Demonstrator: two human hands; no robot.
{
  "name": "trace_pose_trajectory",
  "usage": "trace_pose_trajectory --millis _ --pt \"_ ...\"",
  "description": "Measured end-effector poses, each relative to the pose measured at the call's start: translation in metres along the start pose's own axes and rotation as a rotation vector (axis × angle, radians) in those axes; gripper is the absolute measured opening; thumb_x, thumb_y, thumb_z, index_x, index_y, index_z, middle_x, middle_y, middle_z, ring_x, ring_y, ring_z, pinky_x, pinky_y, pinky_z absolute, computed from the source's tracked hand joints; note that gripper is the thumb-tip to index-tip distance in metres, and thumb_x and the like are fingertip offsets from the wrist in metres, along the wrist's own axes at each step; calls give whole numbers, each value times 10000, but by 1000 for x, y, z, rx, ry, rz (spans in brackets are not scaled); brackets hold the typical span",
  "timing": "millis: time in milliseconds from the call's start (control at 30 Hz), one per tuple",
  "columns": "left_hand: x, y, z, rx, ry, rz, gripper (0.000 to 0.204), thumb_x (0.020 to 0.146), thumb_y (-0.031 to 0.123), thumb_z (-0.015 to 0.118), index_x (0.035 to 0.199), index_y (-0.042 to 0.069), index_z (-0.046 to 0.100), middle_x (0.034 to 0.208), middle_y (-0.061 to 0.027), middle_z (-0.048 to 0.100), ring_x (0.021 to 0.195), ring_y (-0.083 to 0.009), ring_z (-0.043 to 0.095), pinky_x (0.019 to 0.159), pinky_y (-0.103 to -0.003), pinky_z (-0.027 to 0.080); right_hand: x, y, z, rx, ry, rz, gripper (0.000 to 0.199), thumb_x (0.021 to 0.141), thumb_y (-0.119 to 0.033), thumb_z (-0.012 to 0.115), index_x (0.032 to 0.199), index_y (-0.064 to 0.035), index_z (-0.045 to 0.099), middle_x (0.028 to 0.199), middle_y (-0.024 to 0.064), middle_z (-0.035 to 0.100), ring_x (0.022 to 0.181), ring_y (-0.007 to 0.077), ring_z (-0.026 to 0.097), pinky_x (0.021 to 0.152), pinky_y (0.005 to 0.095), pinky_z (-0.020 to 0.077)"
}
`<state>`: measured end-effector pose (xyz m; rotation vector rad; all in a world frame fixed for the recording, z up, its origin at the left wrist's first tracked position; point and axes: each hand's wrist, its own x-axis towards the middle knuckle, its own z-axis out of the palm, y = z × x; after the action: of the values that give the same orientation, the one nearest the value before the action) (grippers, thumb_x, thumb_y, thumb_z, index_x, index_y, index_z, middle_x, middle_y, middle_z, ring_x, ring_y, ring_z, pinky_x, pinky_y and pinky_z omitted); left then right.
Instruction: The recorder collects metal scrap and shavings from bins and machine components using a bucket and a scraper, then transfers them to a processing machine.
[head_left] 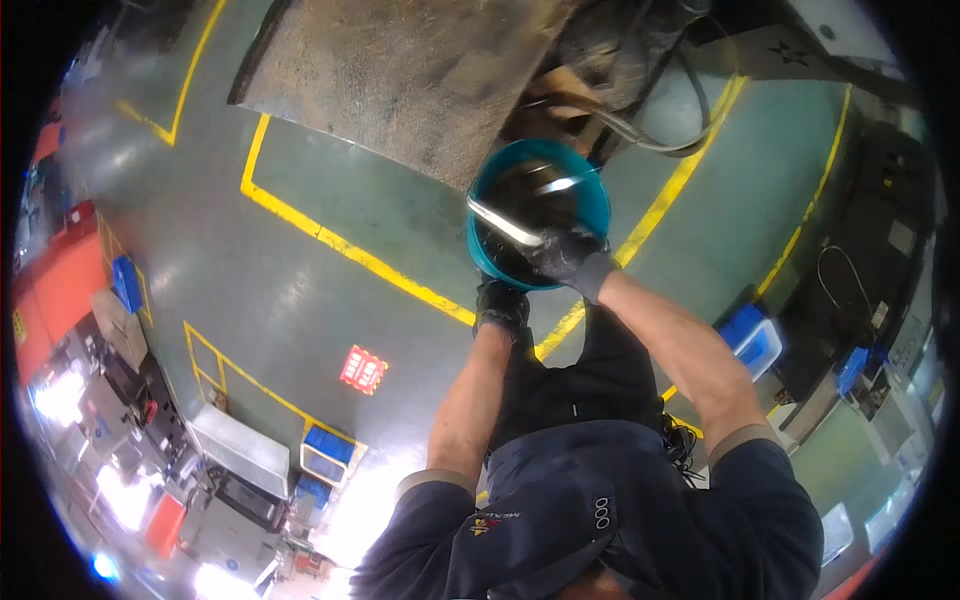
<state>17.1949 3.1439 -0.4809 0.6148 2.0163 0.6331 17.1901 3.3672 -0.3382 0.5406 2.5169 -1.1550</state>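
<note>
A round teal bucket (pixel 601 200) is in front of me beside a worn metal-topped table, its inside dark. My right hand (pixel 572 254), in a dark glove, is closed at the near right part of the bucket's mouth. From its fingers a shiny metal bar (pixel 505 220) slants up to the left, across the opening to the left rim. Another bright metal piece (pixel 568 183) shows at the far side of the opening. My left hand (pixel 502 306), also gloved, grips the bucket's near edge from below. Its fingertips are partly hidden.
The worn metal tabletop (pixel 400 80) reaches over the floor ahead. A looped hose (pixel 690 140) and a brown cardboard piece (pixel 568 90) lie to its right. Yellow lines (pixel 370 262) cross the green floor. Blue and white bins (pixel 755 342) stand at right; a dark machine (pixel 850 270) lies beyond.
</note>
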Motion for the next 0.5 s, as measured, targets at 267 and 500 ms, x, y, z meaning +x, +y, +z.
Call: trace_pose_trajectory --millis 267,500 --pt "-17 -25 -55 -867 -99 -281 400 885 275 477 1243 99 496 1234 -93 538 1121 -237 509 923 -323 398 -67 -37 34 160 182 218 267 836 -314 554 951 -93 652 763 128 647 735 287 625 666 384 484" --pt "-48 60 -74 131 -389 64 206 792 299 584 878 139 679 927 -99 669 907 -258 622 772 -347 470 -189 -29 45 553 478 303 239 756 -214 638 943 -65 650 861 157 650 767 263 632 672 369 493"
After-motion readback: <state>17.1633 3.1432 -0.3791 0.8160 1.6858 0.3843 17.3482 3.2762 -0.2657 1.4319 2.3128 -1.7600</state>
